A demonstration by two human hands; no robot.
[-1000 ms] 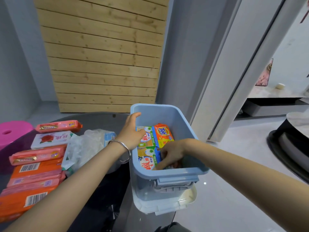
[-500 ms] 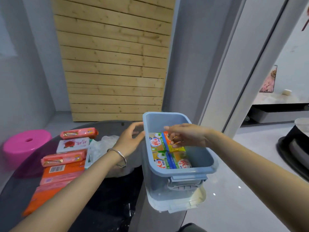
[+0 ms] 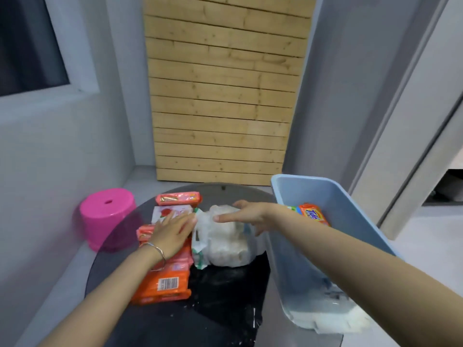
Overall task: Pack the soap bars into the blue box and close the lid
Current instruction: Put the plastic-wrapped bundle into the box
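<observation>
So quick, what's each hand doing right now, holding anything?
Left hand: open, flat above the soap bars, gripping nothing.
Right hand: open, fingers spread over the white plastic bag, empty.

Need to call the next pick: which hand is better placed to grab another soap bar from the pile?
Left. The left hand is already spread over the soap bars, while the right hand reaches open-fingered over the plastic bag, beside the blue box.
</observation>
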